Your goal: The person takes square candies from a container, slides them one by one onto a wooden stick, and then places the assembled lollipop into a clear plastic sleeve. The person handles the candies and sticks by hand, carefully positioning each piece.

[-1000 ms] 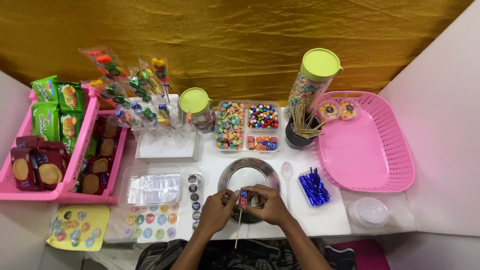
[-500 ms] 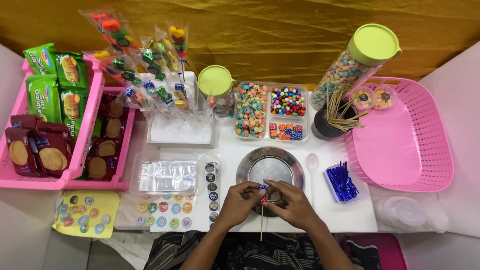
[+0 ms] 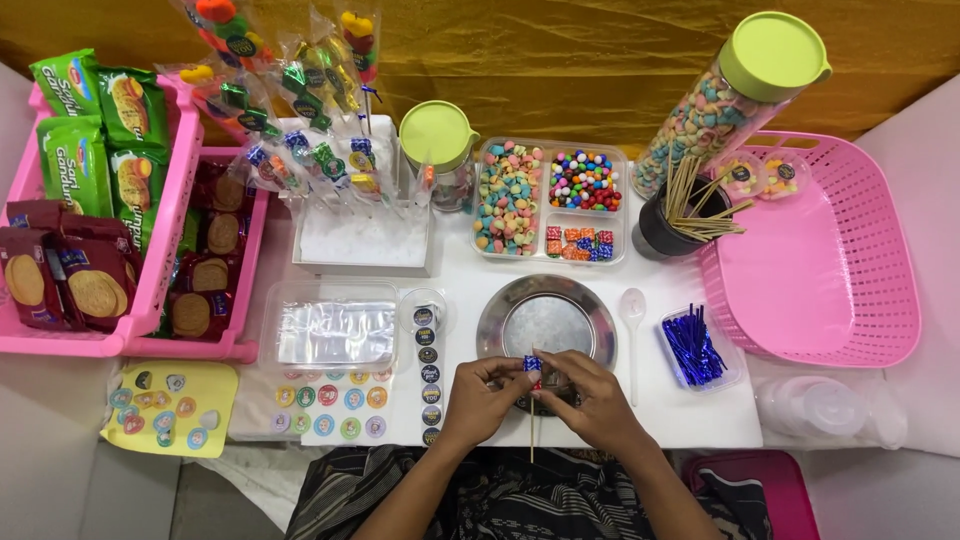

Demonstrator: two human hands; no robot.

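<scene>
Both hands meet at the near rim of the steel plate (image 3: 546,318), left hand (image 3: 484,398) and right hand (image 3: 590,397) pinching narrow around a blue-wrapped candy (image 3: 532,364) atop a thin skewer (image 3: 531,432) that hangs toward the table edge, spoon (image 3: 632,322) and blue twist ties (image 3: 692,346) to the right.

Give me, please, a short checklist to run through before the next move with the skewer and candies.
1. Left hand and right hand both on the wooden skewer: ok.
2. Blue wrapped candy at the skewer's top, between the fingertips: ok.
3. Whether the candy is fully pierced: cannot tell.
4. Metal plate bare and just beyond the hands: ok.
5. Candy tray open and filled: ok.
6. Blue twist ties beside the right hand: ok.
</scene>
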